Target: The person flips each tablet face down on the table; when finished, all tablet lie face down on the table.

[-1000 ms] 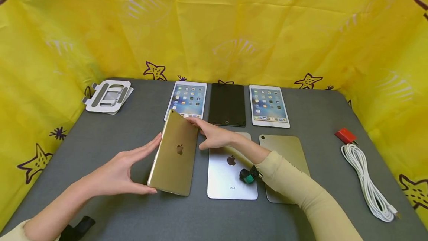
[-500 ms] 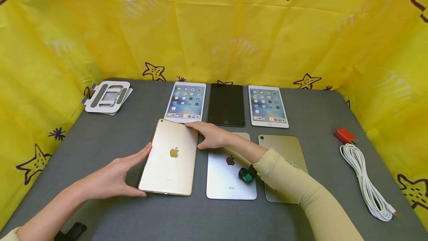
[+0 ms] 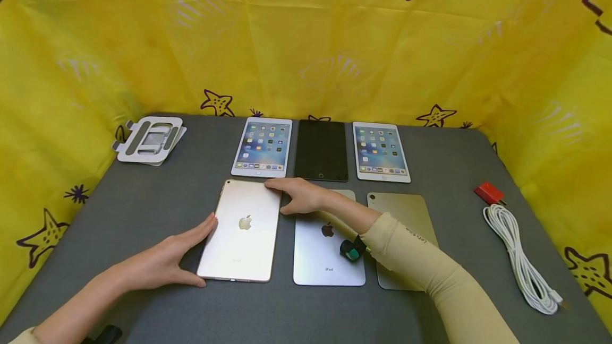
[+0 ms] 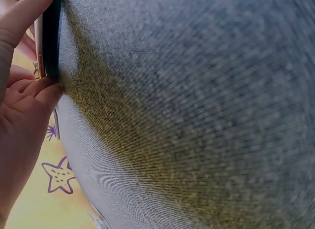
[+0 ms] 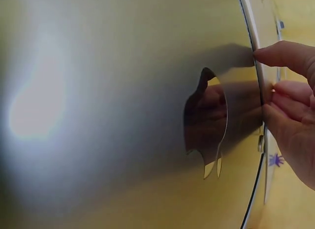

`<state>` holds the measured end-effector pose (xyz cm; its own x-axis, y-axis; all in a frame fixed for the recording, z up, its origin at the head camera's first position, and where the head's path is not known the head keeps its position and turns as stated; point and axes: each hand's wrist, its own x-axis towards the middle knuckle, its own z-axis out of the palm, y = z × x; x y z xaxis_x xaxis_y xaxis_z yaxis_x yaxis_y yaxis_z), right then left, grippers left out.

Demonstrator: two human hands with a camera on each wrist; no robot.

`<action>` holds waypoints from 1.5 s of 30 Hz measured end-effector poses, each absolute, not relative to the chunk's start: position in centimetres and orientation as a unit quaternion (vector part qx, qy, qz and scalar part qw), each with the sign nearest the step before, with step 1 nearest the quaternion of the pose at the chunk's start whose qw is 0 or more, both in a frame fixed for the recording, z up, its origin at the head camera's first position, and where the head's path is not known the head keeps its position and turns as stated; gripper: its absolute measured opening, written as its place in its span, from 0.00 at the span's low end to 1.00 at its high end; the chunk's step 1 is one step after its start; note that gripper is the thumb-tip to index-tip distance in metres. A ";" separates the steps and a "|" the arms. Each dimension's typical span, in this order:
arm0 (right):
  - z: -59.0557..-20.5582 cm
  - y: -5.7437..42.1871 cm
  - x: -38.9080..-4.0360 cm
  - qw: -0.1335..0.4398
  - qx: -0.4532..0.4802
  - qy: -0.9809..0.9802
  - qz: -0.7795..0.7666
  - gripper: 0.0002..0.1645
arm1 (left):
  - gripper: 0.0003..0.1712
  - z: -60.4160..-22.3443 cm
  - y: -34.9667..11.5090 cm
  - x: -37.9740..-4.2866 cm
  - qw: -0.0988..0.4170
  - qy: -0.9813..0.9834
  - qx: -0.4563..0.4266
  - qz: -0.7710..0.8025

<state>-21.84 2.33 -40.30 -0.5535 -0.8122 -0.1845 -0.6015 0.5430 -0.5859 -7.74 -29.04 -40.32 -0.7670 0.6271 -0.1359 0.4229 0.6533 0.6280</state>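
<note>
A pale gold tablet (image 3: 241, 251) lies back up at the middle left, logo facing me. My left hand (image 3: 158, 263) holds its left side, the fingers at the long edge and the thumb by the lower corner. Its dark screen side shows beside the left fingers (image 4: 48, 93) in the left wrist view. My right hand (image 3: 306, 196) holds the upper right corner, with the thumb at the right edge. The right forearm crosses over a silver iPad (image 3: 311, 251), whose back mirrors the right hand (image 5: 295, 115) in the right wrist view.
Behind stand in a row a white tablet (image 3: 262, 145), a black tablet (image 3: 321, 150) and another white tablet (image 3: 381, 150). A second gold tablet (image 3: 413, 208) lies partly under the right sleeve. Metal stand (image 3: 131, 145) at back left; red plug (image 3: 490, 193) and white cable (image 3: 518, 259) at right.
The pale gold tablet has tipped down from a steep tilt to lying nearly flat, uncovering the white tablet behind it. The left hand has moved slightly left and down with it.
</note>
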 end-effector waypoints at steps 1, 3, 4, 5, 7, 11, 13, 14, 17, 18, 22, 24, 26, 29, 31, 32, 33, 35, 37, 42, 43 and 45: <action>-40.2 2.3 -21.8 0.224 -0.417 0.849 -0.234 0.44 | 0.66 -40.3 -29.1 -7.7 0.177 0.890 0.294 0.300; -40.2 2.3 -21.9 0.223 -0.418 0.849 -0.233 0.44 | 0.65 -40.3 -29.1 -7.8 0.187 0.886 0.291 0.309; -40.1 2.3 -21.9 0.222 -0.420 0.849 -0.232 0.43 | 0.65 -40.3 -29.1 -7.8 0.195 0.885 0.286 0.312; -40.1 2.4 -21.9 0.221 -0.421 0.849 -0.232 0.43 | 0.64 -40.3 -29.2 -7.8 0.202 0.884 0.282 0.314; -40.1 2.4 -21.9 0.220 -0.423 0.848 -0.231 0.43 | 0.63 -40.3 -29.3 -7.9 0.214 0.883 0.273 0.316; -40.0 2.4 -21.9 0.224 -0.425 0.846 -0.232 0.42 | 0.60 -40.1 -29.3 -7.8 0.234 0.880 0.264 0.319; -40.0 2.4 -21.9 0.226 -0.424 0.845 -0.233 0.42 | 0.59 -39.9 -29.2 -7.7 0.245 0.875 0.265 0.322; -40.0 2.4 -21.9 0.227 -0.425 0.844 -0.234 0.42 | 0.58 -39.8 -29.1 -7.7 0.248 0.873 0.267 0.323; -40.0 2.3 -21.8 0.229 -0.425 0.843 -0.236 0.42 | 0.58 -39.5 -29.0 -7.7 0.262 0.868 0.266 0.328; -40.0 2.3 -21.8 0.230 -0.425 0.843 -0.235 0.42 | 0.58 -39.4 -28.9 -7.7 0.265 0.868 0.264 0.327; -40.1 2.3 -21.7 0.230 -0.426 0.843 -0.237 0.41 | 0.58 -39.1 -28.6 -7.8 0.276 0.872 0.254 0.315; -40.2 2.2 -21.6 0.229 -0.426 0.842 -0.239 0.41 | 0.58 -39.0 -28.4 -7.9 0.278 0.875 0.253 0.305; -40.2 2.2 -21.6 0.230 -0.425 0.842 -0.241 0.41 | 0.59 -38.8 -28.1 -7.9 0.279 0.879 0.252 0.293; -40.2 2.3 -21.5 0.230 -0.423 0.843 -0.241 0.41 | 0.60 -38.3 -27.5 -8.1 0.280 0.887 0.244 0.273; -40.1 2.3 -21.4 0.229 -0.421 0.844 -0.241 0.41 | 0.59 -37.8 -27.1 -8.4 0.262 0.899 0.240 0.257; -40.1 2.3 -21.3 0.226 -0.420 0.845 -0.242 0.40 | 0.57 -37.5 -26.8 -8.6 0.240 0.906 0.242 0.249; -40.1 2.4 -21.3 0.219 -0.418 0.846 -0.248 0.39 | 0.53 -37.2 -26.4 -8.8 0.205 0.916 0.245 0.243; -40.1 2.4 -21.1 0.197 -0.402 0.851 -0.275 0.35 | 0.42 -36.8 -25.7 -9.6 0.106 0.933 0.249 0.238; -40.1 2.2 -21.1 0.165 -0.369 0.854 -0.328 0.30 | 0.28 -36.6 -24.8 -10.5 -0.014 0.938 0.239 0.251; -39.7 1.2 -21.4 0.090 -0.211 0.817 -0.529 0.19 | 0.13 -36.6 -22.4 -13.6 -0.174 0.871 0.131 0.441; -39.7 0.9 -21.5 0.083 -0.174 0.799 -0.570 0.19 | 0.13 -36.6 -22.0 -14.5 -0.174 0.840 0.101 0.505; -39.7 0.3 -21.7 0.077 -0.102 0.758 -0.640 0.19 | 0.15 -36.8 -21.0 -16.3 -0.170 0.768 0.035 0.617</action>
